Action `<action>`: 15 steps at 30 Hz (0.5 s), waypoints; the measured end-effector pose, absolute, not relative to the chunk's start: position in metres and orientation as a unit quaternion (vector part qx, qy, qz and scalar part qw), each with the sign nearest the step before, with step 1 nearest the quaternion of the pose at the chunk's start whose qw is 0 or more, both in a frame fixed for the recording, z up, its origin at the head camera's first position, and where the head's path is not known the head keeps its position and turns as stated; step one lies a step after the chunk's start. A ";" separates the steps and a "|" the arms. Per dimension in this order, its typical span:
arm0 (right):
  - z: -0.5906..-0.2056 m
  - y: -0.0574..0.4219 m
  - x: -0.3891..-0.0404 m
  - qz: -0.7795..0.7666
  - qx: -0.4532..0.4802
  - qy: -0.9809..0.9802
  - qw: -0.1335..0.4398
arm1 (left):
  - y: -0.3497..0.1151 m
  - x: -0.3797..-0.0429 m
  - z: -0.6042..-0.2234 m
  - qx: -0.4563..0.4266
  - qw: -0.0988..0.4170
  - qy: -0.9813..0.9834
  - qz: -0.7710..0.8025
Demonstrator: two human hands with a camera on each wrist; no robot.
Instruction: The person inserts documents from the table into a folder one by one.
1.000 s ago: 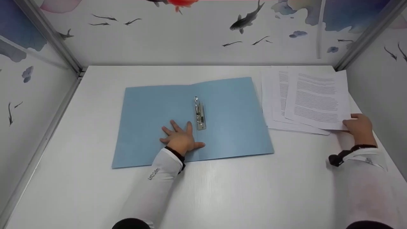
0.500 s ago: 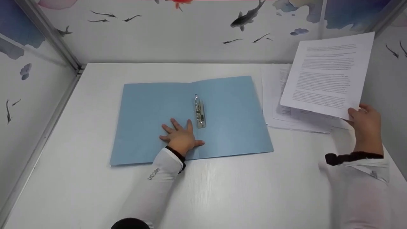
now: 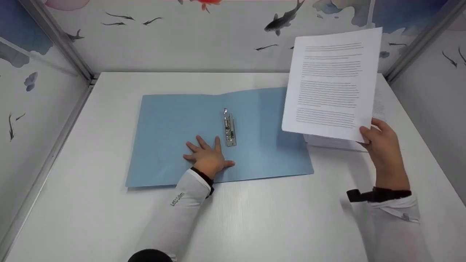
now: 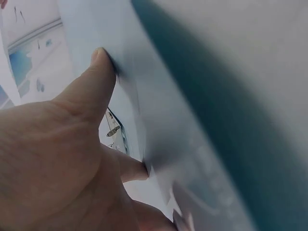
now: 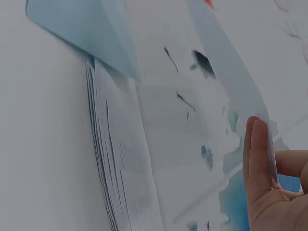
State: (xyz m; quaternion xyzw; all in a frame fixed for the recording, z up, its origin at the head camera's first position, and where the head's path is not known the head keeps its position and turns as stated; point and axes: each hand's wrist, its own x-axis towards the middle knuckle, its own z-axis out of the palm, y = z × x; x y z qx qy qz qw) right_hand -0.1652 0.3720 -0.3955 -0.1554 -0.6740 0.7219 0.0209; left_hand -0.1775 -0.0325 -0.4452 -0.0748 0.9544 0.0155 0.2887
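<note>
Shifted left since the earlier frame, one printed sheet now stands raised and tilted, overlapping, in the head view, the far right corner of one blue folder. We count two hands: the right hand pinches the sheet's near right corner between thumb and fingers; the left hand, fingers spread, rests unmoved on the folder's near middle. We note one metal clip near the crease of the opened folder. One paper stack lies at right, partly hidden; we cannot count its sheets.
</note>
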 end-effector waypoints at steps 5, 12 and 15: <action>-0.403 0.346 -0.159 0.701 -0.103 -0.705 -0.008 | -0.032 -0.177 -0.446 -0.076 0.291 0.953 0.024; -0.421 0.317 -0.158 0.603 -0.092 -0.790 -0.063 | -0.034 -0.176 -0.447 -0.082 0.289 0.953 0.038; -0.426 0.308 -0.159 0.573 -0.092 -0.810 -0.087 | -0.035 -0.175 -0.446 -0.085 0.286 0.953 0.047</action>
